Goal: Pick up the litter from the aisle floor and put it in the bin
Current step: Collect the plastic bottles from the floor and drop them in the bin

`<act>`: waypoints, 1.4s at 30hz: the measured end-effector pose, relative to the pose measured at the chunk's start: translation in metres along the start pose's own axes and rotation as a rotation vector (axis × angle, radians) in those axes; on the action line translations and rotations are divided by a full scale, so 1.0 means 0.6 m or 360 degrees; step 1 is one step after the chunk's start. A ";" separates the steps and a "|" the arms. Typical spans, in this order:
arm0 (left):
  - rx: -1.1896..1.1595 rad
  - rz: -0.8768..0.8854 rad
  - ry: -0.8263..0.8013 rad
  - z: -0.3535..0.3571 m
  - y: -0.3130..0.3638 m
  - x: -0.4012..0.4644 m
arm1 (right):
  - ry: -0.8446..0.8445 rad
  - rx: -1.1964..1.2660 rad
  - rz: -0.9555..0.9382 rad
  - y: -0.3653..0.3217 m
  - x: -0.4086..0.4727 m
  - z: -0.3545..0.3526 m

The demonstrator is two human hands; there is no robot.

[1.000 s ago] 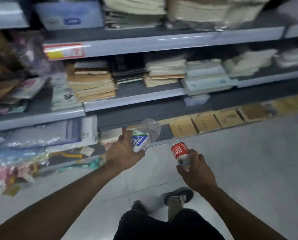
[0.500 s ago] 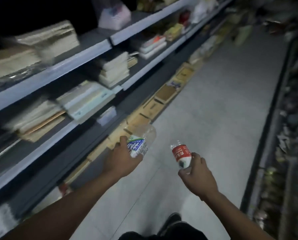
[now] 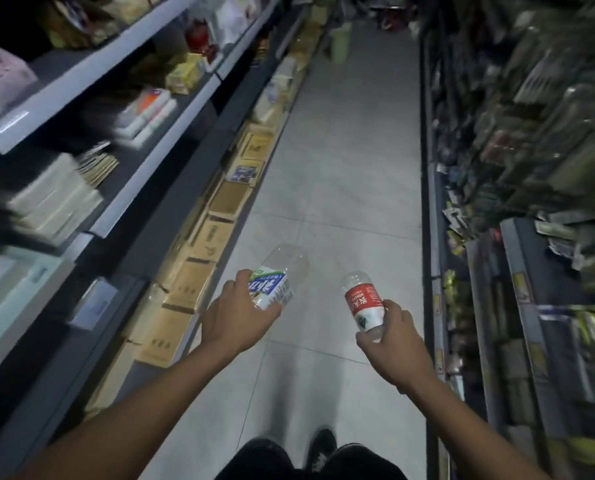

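Left hand (image 3: 238, 315): fingers curled round clear bottle (image 3: 277, 278), blue-green label.
Right hand (image 3: 394, 344): grips red-label bottle (image 3: 363, 301), right of clear bottle.
Below both: aisle floor (image 3: 341, 188).

A narrow shop aisle runs ahead, its pale grey tiled floor (image 3: 355, 161) dimly lit. On the left stand dark metal shelves with light grey edge strips (image 3: 150, 174), loaded with stacked paper goods and notebooks (image 3: 57, 199) (much of it blurred). Along their foot, flat brown cardboard packs (image 3: 220, 220) lie in a row beside the floor. On the right, dark racks of small packaged goods (image 3: 531, 140) line the aisle. A pale green upright container (image 3: 341, 43) stands far down.
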State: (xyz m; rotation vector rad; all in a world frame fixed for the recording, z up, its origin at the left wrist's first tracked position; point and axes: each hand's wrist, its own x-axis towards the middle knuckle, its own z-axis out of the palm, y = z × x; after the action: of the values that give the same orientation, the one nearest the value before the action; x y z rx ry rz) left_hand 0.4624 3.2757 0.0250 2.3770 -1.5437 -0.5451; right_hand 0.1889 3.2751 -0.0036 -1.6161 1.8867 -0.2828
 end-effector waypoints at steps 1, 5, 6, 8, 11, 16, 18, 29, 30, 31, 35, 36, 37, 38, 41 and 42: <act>0.0001 0.0020 0.0005 0.004 0.013 0.010 | 0.0011 0.0012 0.0018 0.005 0.008 -0.007; -0.0008 0.0089 -0.0021 0.018 0.054 0.046 | 0.0037 0.0016 0.0060 0.020 0.048 -0.028; -0.0007 0.0095 -0.0023 0.021 0.060 0.055 | 0.0035 0.0019 0.0067 0.020 0.061 -0.033; 0.0003 0.0092 -0.0016 0.022 0.067 0.076 | 0.0031 0.0021 0.0073 0.012 0.091 -0.040; 0.0003 0.0066 -0.0019 0.016 0.069 0.120 | 0.0027 0.0022 0.0050 -0.010 0.148 -0.044; -0.0012 0.0016 -0.0047 0.003 0.072 0.231 | 0.0015 -0.0010 -0.0005 -0.074 0.270 -0.047; -0.0025 0.0008 -0.0047 -0.006 0.078 0.289 | 0.0026 -0.0027 -0.0009 -0.104 0.323 -0.052; -0.0055 0.0144 -0.0150 -0.036 0.186 0.599 | 0.0121 -0.0041 0.0085 -0.184 0.534 -0.113; -0.0054 0.0171 -0.0158 -0.035 0.201 0.620 | 0.0143 -0.0031 0.0092 -0.183 0.548 -0.120; -0.0051 0.0207 -0.0178 -0.030 0.221 0.645 | 0.0174 -0.0010 0.0112 -0.181 0.566 -0.129; -0.0021 0.0325 -0.0202 -0.011 0.318 0.742 | 0.0267 0.0059 0.0216 -0.169 0.639 -0.171; -0.0015 0.0350 -0.0204 -0.003 0.344 0.765 | 0.0279 0.0084 0.0249 -0.162 0.660 -0.183; -0.0013 0.0365 -0.0209 0.006 0.371 0.787 | 0.0289 0.0107 0.0276 -0.154 0.682 -0.195; -0.0012 0.0379 -0.0210 0.015 0.398 0.810 | 0.0300 0.0121 0.0293 -0.147 0.706 -0.207; -0.0002 0.0419 -0.0211 0.044 0.478 0.873 | 0.0337 0.0157 0.0319 -0.121 0.787 -0.248; -0.0002 0.0426 -0.0207 0.053 0.505 0.893 | 0.0346 0.0169 0.0327 -0.113 0.816 -0.264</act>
State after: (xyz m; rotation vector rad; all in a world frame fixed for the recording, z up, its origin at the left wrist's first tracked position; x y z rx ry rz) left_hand 0.3969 2.6632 0.0281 2.1219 -1.8780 -0.6490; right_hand 0.1275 2.7597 -0.0002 -1.3537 2.1436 -0.4777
